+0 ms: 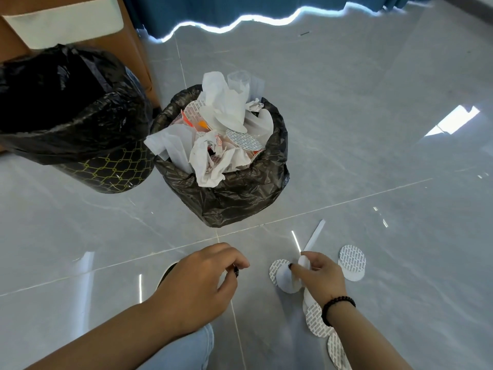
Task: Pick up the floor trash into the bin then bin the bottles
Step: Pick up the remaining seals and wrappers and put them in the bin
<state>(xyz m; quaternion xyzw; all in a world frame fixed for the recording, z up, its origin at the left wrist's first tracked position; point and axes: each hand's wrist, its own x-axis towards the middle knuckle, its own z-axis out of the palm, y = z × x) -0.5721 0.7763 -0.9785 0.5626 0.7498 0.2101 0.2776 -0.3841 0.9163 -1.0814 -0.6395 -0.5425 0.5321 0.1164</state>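
- Far left: large bin (106, 166), black liner, diamond-pattern wall, standing on the floor (373, 156) against a brown cabinet (136, 49).
- Just right of it, nearly touching: small bin (240, 198), black bag, heaped over the rim with crumpled paper (213, 161), white wrappers and printed round seal discs.
- Bottom left: left hand (197, 279) hovering above the floor, fingers loosely curled, thumb near forefinger, nothing visible in the grip.
- Under the left forearm: jeans-clad knee (184, 351); dark shoe edge (168, 271) peeking out behind the left hand.
- Right of centre: right hand (317, 276) pinching a bunch of white floor trash (288, 281), with round seals and a long white paper strip (314, 235) sticking up out of the fingers toward the small bin.
- Black bead bracelet (337, 307) on the right wrist.
- Just right of the right hand: two overlapping seal discs (352, 260) flat on the floor, ungripped.
- Below the right wrist: more printed discs (317, 321) on the floor, partly hidden by the forearm.
- Top: blue curtain (240, 9) hem meeting the floor.
- No bottles discernible.
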